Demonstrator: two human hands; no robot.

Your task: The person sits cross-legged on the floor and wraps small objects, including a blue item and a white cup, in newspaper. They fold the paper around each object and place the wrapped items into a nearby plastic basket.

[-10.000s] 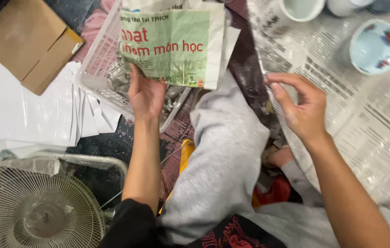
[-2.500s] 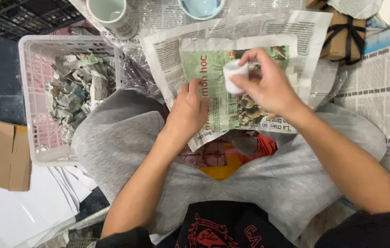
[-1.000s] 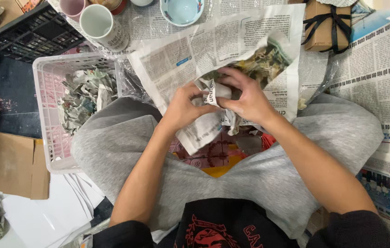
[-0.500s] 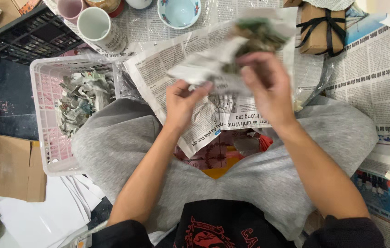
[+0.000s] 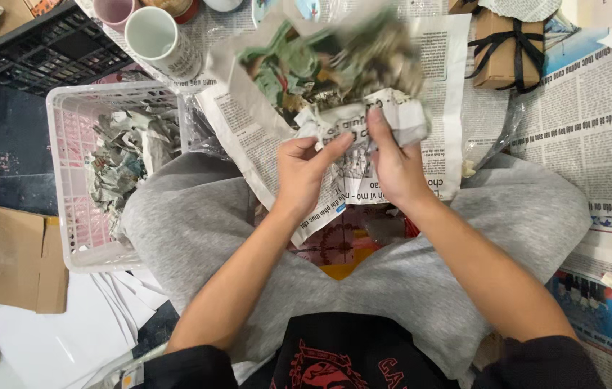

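Fingers of the left hand [image 5: 304, 167] and right hand [image 5: 392, 162] pinch a crumpled newspaper bundle [image 5: 363, 119] above the grey-trousered lap [image 5: 198, 230], beside a white basket [image 5: 68, 180]

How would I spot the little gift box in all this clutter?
Start at the sheets of newspaper covering the floor and look to the far upper right, beyond the right hand. There sits a small brown cardboard box. Unlike anything near it, it is tied crosswise with a black ribbon bow.
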